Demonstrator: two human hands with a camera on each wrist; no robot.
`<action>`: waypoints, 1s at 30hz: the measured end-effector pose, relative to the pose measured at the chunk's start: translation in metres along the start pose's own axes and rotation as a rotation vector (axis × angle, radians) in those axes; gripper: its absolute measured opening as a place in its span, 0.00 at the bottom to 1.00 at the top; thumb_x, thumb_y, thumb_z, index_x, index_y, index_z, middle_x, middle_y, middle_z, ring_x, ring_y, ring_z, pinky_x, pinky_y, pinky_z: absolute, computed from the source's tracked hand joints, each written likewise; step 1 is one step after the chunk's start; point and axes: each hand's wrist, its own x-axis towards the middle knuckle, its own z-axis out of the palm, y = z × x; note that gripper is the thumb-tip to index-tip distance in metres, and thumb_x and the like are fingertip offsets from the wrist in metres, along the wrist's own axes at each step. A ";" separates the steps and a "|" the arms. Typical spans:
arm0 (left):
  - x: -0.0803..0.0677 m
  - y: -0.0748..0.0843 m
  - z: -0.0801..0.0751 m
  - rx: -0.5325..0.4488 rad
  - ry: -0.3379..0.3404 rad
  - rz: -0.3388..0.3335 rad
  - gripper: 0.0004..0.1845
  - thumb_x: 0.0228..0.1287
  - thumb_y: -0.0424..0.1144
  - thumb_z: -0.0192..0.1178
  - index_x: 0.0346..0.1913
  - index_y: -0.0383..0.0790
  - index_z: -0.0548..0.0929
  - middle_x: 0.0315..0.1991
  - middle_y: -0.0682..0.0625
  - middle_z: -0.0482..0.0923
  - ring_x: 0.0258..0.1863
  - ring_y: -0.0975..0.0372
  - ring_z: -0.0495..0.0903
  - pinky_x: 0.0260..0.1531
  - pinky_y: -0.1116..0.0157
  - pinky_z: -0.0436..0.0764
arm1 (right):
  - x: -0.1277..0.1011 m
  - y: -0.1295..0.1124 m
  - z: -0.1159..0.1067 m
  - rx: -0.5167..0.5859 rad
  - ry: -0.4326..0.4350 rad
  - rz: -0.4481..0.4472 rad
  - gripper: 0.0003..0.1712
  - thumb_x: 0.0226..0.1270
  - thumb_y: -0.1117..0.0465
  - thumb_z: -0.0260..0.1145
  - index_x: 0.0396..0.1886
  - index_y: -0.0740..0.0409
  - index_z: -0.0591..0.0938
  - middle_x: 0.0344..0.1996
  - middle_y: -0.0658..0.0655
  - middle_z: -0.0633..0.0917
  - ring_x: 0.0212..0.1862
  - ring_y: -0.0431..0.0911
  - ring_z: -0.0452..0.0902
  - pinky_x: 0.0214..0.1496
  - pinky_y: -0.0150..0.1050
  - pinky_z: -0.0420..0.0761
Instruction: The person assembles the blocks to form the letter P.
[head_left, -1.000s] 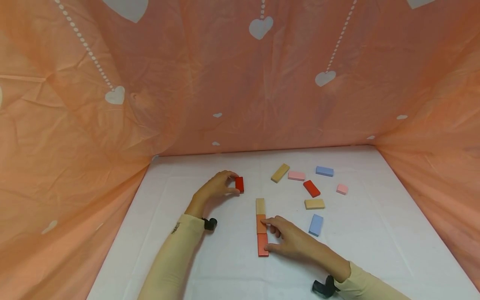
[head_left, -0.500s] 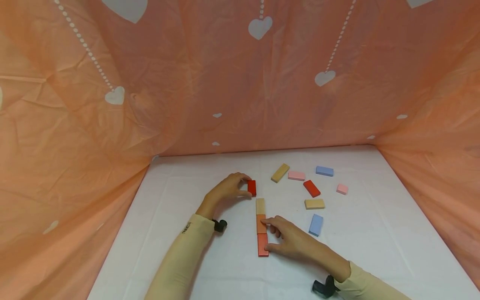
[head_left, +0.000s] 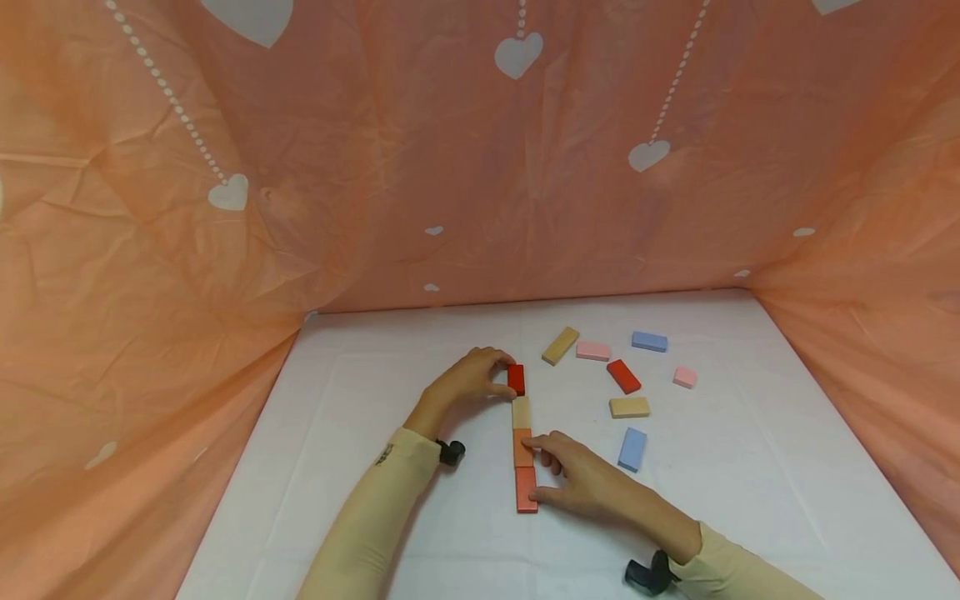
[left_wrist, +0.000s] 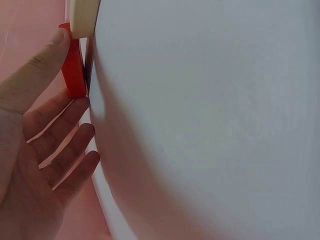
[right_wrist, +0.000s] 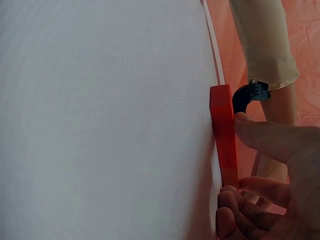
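Observation:
In the head view, my left hand (head_left: 468,377) pinches a red block (head_left: 516,380) by its ends, at the far end of a row. Its thumb meets one end in the left wrist view, close to a natural wood block (left_wrist: 84,19); the other fingers are spread. Toward me the row continues with that wood block (head_left: 521,413), an orange block (head_left: 522,450) and a light red block (head_left: 525,490). My right hand (head_left: 588,479) rests at the row's right side, index fingertip on the orange block and thumb on the light red block (right_wrist: 225,130).
Loose blocks lie scattered to the right: two wood ones (head_left: 561,346) (head_left: 629,408), a red one (head_left: 623,377), two pink ones (head_left: 593,352) (head_left: 684,378) and two blue ones (head_left: 649,342) (head_left: 632,450). Orange cloth (head_left: 480,167) surrounds the white tabletop (head_left: 442,533).
My left hand has carried the red block rightward and slightly toward me, up to the far end of the row. The right hand has stayed in place.

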 end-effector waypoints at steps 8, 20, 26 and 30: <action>-0.003 0.007 0.000 0.012 -0.011 0.001 0.32 0.67 0.49 0.76 0.70 0.43 0.81 0.69 0.46 0.78 0.71 0.51 0.72 0.75 0.52 0.71 | 0.000 0.000 0.000 -0.002 -0.002 0.004 0.38 0.66 0.53 0.81 0.72 0.60 0.79 0.41 0.46 0.76 0.44 0.41 0.73 0.45 0.33 0.76; -0.004 0.006 0.001 0.029 -0.015 0.007 0.30 0.71 0.51 0.74 0.71 0.43 0.80 0.70 0.47 0.78 0.72 0.52 0.71 0.76 0.52 0.71 | 0.000 0.002 0.000 0.000 0.007 -0.014 0.38 0.65 0.53 0.81 0.71 0.60 0.79 0.40 0.46 0.76 0.44 0.40 0.72 0.44 0.33 0.76; -0.004 0.006 0.002 0.032 -0.006 0.002 0.30 0.71 0.50 0.73 0.71 0.44 0.80 0.70 0.46 0.78 0.72 0.52 0.72 0.76 0.52 0.71 | 0.000 0.003 0.001 -0.002 0.007 -0.020 0.38 0.66 0.53 0.81 0.72 0.59 0.79 0.40 0.45 0.76 0.44 0.40 0.73 0.45 0.33 0.76; -0.005 0.007 0.003 0.021 -0.003 -0.002 0.29 0.71 0.49 0.73 0.70 0.44 0.80 0.71 0.46 0.77 0.72 0.51 0.71 0.76 0.51 0.70 | 0.000 0.004 0.001 0.002 0.007 -0.020 0.39 0.65 0.53 0.81 0.72 0.60 0.79 0.40 0.45 0.76 0.44 0.40 0.73 0.45 0.33 0.76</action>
